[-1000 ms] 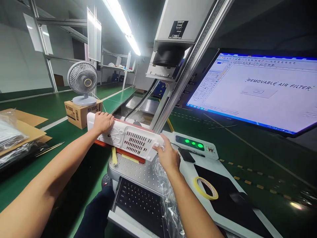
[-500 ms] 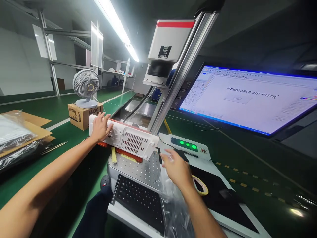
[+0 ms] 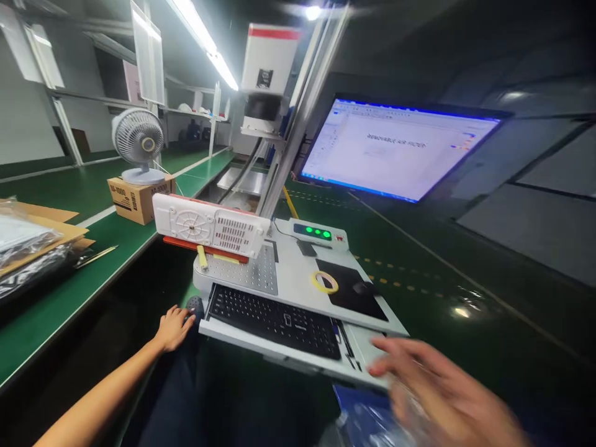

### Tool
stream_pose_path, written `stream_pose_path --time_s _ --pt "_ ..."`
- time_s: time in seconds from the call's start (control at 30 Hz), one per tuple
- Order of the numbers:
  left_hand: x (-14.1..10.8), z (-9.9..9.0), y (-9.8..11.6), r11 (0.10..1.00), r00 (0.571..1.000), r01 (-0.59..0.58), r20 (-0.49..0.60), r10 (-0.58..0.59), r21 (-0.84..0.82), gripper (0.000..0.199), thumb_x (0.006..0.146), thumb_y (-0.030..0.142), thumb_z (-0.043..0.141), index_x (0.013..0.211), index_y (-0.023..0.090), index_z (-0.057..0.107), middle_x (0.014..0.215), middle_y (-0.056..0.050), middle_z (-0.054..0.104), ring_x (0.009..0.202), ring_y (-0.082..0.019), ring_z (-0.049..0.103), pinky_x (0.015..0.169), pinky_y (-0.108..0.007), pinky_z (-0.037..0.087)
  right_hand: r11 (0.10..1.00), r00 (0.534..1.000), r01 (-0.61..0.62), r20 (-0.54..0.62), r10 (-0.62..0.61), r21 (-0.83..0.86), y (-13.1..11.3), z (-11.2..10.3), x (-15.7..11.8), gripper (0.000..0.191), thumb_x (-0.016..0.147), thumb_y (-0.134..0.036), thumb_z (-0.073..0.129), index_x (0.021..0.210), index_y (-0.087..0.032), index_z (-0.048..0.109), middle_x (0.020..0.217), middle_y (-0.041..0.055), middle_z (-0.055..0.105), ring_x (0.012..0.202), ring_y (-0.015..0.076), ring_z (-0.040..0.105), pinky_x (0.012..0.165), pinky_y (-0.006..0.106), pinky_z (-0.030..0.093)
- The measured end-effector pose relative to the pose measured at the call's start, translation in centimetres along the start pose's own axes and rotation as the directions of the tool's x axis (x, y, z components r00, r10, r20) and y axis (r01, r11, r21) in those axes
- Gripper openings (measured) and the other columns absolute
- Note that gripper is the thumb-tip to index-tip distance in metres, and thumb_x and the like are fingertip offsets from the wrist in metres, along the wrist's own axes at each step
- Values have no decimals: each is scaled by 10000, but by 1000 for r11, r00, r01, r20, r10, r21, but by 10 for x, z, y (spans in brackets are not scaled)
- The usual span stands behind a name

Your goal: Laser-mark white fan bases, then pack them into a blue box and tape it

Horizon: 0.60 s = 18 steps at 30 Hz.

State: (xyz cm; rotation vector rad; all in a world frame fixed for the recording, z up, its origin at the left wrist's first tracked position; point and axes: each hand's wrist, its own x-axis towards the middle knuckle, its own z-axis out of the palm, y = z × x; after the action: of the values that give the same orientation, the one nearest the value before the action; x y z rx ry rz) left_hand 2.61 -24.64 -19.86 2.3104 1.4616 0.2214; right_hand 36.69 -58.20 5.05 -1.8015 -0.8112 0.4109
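Note:
My left hand point(image 3: 176, 329), empty with its fingers spread, is over my dark trouser leg, left of the keyboard drawer. My right hand point(image 3: 442, 391) is low at the right and smeared by motion. Crinkled clear plastic, which looks like a bag point(image 3: 372, 425), hangs at its lower fingers, over something blue. Away from both hands, a white plastic housing point(image 3: 212, 226) with a round grille and rows of slots stands on edge on an orange-red support point(image 3: 205, 248). Beneath it is a perforated metal plate point(image 3: 261, 270) with yellow tape on the support.
A marking machine head point(image 3: 270, 62) hangs on a metal column above the housing. Around are a keyboard point(image 3: 274, 320), tape roll point(image 3: 325, 282), black mat point(image 3: 356, 292) and monitor point(image 3: 395, 149). At left, a fan point(image 3: 139, 139) stands on a carton point(image 3: 135, 202), near bagged packaging point(image 3: 32, 239).
My left hand has come off the white housing and dropped toward my leg. My right hand has moved down and right with the plastic. The view has turned right.

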Motion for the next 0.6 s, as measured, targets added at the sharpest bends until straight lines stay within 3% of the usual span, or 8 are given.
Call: stream_pose_path --time_s 0.07,0.13,0.2,0.27,0.33,0.4,0.47,0.6 --pt "-10 18 4 994 993 -2 119 -10 105 535 1079 531 372 1352 229 719 1426 -177 659 1423 -426 556 1123 -576 486 1000 998 2 68 -3 12 21 37 8 695 760 -893 687 1036 -258 749 885 119 780 480 212 588 473 379 504" --pt "-18 27 9 982 996 -5 90 -13 188 540 1069 498 383 1376 196 709 1442 -203 631 1330 -425 606 1068 -556 509 1000 997 -9 71 9 -4 59 78 20 705 799 -890 596 979 -217 708 830 111 774 480 212 583 506 370 494" --pt "-22 31 13 970 998 -12 66 -5 244 545 1072 482 362 1395 196 696 1441 -203 622 1307 -416 607 1046 -541 510 992 1000 21 22 -19 -121 100 111 33 611 872 -797 508 940 -218 693 852 116 795 560 247 643 585 382 516" --pt "-22 31 14 967 997 -23 72 5 253 541 1070 483 357 1380 205 703 1410 -199 631 1280 -406 613 1028 -536 510 973 999 40 -9 -43 -226 133 133 48 439 948 -602 478 980 -222 695 906 114 820 796 293 758 762 392 564" --pt "-21 31 14 968 998 -22 69 6 248 531 1062 481 367 1358 209 713 1386 -194 641 1261 -403 620 1017 -537 512 946 999 29 -16 -36 -324 151 144 66 301 988 -413 478 1064 -220 696 1011 104 839 1024 278 784 905 369 559" --pt "-18 31 13 970 998 -7 57 -7 244 517 1048 468 383 1339 206 721 1371 -194 651 1253 -406 623 1011 -543 513 915 1000 8 -14 -14 -404 155 149 86 251 1011 -307 489 1124 -223 696 1116 92 839 1104 256 776 934 349 545" --pt "-16 32 12 973 999 11 47 -22 232 503 1032 462 400 1312 206 731 1355 -194 662 1251 -409 623 1008 -551 514 890 1000 -6 -8 2 -455 152 151 105 225 1018 -267 515 1129 -231 708 1148 79 836 1081 257 779 898 345 538" --pt "-11 37 10 981 998 36 39 -44 188 488 1013 470 413 1262 214 746 1330 -191 674 1249 -408 624 1011 -555 513 859 999 -35 18 51 -511 149 153 127 178 968 -214 565 1014 -239 735 1034 65 844 987 261 792 799 324 515"
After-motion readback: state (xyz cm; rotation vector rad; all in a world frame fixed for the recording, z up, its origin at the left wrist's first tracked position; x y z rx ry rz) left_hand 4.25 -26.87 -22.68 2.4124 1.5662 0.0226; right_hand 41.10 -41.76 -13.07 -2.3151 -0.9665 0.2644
